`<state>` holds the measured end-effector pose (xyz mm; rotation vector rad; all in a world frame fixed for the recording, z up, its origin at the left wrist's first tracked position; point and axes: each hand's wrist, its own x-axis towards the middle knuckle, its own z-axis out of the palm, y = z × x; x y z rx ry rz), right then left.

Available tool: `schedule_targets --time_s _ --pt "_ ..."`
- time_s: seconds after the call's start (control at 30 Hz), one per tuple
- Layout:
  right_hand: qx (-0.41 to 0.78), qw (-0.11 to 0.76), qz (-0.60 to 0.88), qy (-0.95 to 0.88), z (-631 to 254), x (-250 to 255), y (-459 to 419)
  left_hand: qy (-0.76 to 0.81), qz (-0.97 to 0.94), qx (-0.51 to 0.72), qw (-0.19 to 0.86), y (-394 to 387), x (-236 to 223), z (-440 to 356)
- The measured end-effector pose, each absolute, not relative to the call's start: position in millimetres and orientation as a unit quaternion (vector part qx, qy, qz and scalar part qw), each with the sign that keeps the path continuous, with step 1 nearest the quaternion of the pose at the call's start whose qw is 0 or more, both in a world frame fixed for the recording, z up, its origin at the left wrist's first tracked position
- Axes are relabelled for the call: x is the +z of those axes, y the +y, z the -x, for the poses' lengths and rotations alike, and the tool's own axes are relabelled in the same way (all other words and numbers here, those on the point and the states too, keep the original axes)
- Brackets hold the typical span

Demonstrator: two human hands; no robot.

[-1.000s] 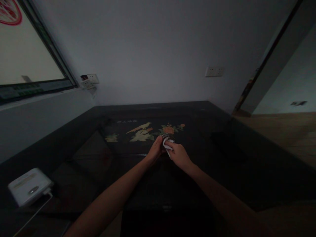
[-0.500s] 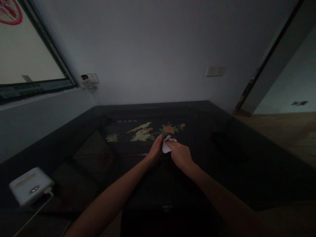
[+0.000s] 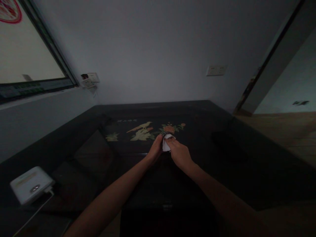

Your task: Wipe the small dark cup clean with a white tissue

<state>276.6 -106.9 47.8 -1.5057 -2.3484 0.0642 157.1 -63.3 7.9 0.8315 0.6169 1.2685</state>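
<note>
Over the middle of the dark glossy table (image 3: 138,177), my two hands meet around a small dark object (image 3: 164,134), mostly covered, so its kind does not show. My left hand (image 3: 156,147) is closed on its left side. A white tissue (image 3: 166,146) lies between the hands, against that dark object. My right hand (image 3: 181,153) pinches the tissue, its fingers pointing left onto it. Just beyond the hands, a flower picture (image 3: 169,128) and a pale bird picture (image 3: 142,133) decorate the tabletop.
A white box-shaped device (image 3: 32,185) with a white cable (image 3: 34,213) stands at the left front of the table. A dim black item (image 3: 228,146) lies to the right. Wall sockets (image 3: 216,70) and a window (image 3: 32,49) are behind.
The tissue's shape has shifted slightly, lying flatter under my right fingers. Both hands stay almost in the same place.
</note>
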Motion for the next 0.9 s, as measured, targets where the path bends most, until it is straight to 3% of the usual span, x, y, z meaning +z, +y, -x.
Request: schedule_targets --time_s 0.13,0.43,0.63,0.9 --pt "0.009 0.158 0.543 -0.825 -275 50 -110 0.294 -0.364 0.572 0.674 -65 8 -157" --pt "0.094 0.150 0.543 -0.821 -272 50 -109 0.307 -0.365 0.554 0.682 -55 -5 -150" --pt "0.029 0.175 0.530 -0.829 -274 44 -105 0.294 -0.385 0.558 0.674 -57 -4 -153" --pt "0.014 0.125 0.576 -0.807 -270 56 -113 0.312 -0.408 0.562 0.649 -64 3 -155"
